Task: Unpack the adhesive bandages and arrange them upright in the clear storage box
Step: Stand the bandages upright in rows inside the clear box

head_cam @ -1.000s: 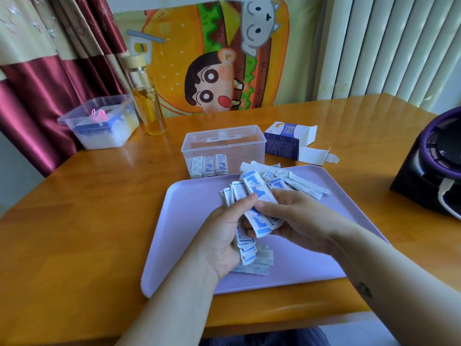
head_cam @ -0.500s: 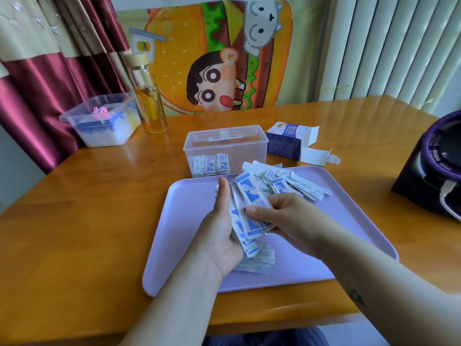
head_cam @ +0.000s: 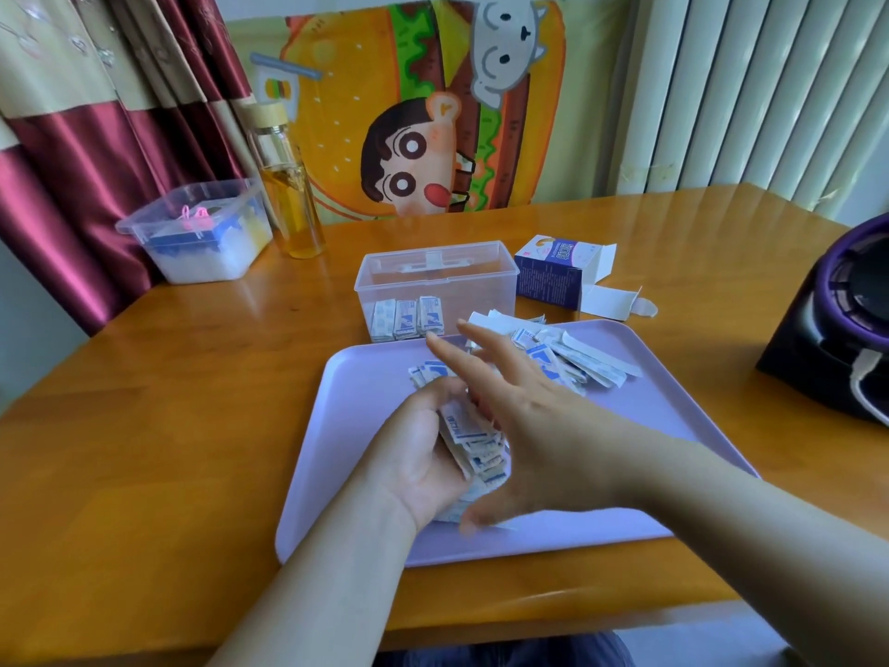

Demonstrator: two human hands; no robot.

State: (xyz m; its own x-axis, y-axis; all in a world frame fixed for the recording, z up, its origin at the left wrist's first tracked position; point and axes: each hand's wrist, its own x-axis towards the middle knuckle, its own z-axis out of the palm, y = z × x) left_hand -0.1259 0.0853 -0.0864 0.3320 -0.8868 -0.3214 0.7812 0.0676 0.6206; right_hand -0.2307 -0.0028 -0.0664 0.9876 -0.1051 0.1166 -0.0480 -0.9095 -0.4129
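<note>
clear box (head_cam: 435, 281) mouth open | carton (head_cam: 553, 276) beside right; bottle (head_cam: 288, 195) left

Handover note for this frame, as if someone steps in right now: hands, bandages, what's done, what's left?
Left hand: grips a stack of bandages over the purple tray.
Right hand: open, fingers spread, beside the stack, holding nothing.
Clear storage box: behind the tray, a few upright bandages at its front left.
Loose pile: tray's far right.
Done: carton opened, first bandages stood in.
Left: held stack and pile.
</note>
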